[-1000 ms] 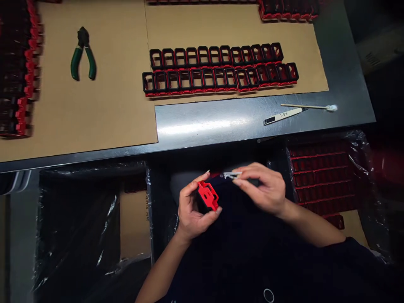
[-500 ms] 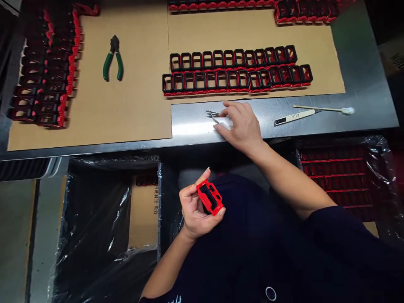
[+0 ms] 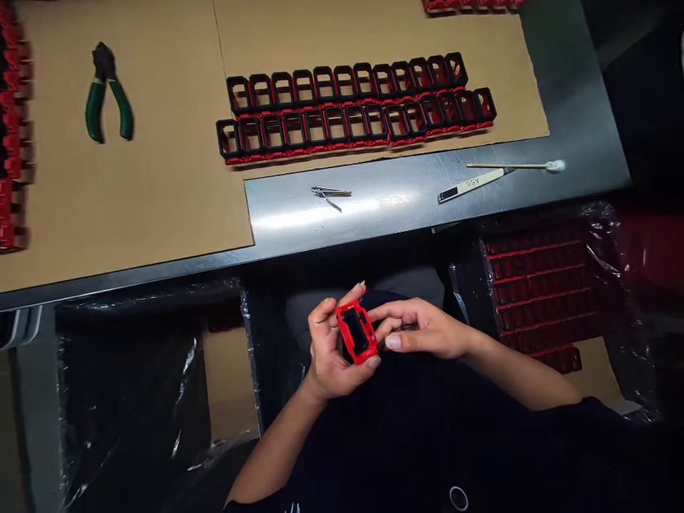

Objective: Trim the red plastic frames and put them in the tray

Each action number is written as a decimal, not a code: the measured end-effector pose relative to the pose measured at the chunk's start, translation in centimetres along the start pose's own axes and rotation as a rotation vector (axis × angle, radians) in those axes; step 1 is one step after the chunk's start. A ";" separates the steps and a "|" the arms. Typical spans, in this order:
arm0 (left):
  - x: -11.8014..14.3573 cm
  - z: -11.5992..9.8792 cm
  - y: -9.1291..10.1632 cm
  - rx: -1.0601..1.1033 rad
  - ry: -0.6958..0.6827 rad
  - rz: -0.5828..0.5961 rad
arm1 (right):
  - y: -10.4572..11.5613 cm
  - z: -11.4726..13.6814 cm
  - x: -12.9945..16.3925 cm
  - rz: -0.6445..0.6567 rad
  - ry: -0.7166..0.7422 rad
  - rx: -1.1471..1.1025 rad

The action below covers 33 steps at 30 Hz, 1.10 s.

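Observation:
My left hand (image 3: 330, 356) is closed round a small red and black plastic frame (image 3: 357, 332), held in front of my body with its opening facing up. Thumb and fingers press on its ends. My right hand (image 3: 422, 330) is beside it on the right; the fingertips reach its right edge, and the thumb is apart from the other fingers. Nothing shows in the right hand's grip. Small silver nippers (image 3: 332, 193) lie on the metal bench top (image 3: 385, 192), away from both hands.
Two rows of similar red and black frames (image 3: 325, 128) stand on cardboard (image 3: 176, 192). Green-handled cutters (image 3: 108, 96) lie left. A cotton swab (image 3: 507, 166) and a cream-handled tool (image 3: 473, 186) lie right. Below the bench are plastic-lined bins (image 3: 133, 399), the right one holding more frames (image 3: 545, 292).
My right hand has left the nippers on the bench and come down beside the frame in my left hand. The view has shifted, so the bench items appear farther left.

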<state>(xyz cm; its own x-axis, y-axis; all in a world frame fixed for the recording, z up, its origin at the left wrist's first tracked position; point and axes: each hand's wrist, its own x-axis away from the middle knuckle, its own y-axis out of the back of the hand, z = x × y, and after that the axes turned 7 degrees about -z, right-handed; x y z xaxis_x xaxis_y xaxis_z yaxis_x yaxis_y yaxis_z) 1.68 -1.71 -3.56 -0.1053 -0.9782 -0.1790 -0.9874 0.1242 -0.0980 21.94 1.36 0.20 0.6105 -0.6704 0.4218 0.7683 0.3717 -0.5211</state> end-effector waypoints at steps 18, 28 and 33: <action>0.9 0.2 0.4 -0.019 0.083 0.019 | -0.4 -0.1 -1.3 0.006 -0.022 0.048; 0.7 0.2 0.3 -0.034 0.023 0.049 | -0.4 -0.2 -1.3 0.006 -0.045 0.017; 0.7 0.5 0.3 -0.028 0.000 0.057 | -0.5 -0.4 -1.5 0.007 -0.044 -0.014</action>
<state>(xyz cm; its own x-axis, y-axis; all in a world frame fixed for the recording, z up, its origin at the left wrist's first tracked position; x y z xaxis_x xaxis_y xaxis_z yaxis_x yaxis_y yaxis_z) 1.35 -2.30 -4.24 -0.1612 -0.9697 -0.1837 -0.9828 0.1747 -0.0598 20.55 1.92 -0.43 0.6241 -0.6388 0.4500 0.7613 0.3672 -0.5344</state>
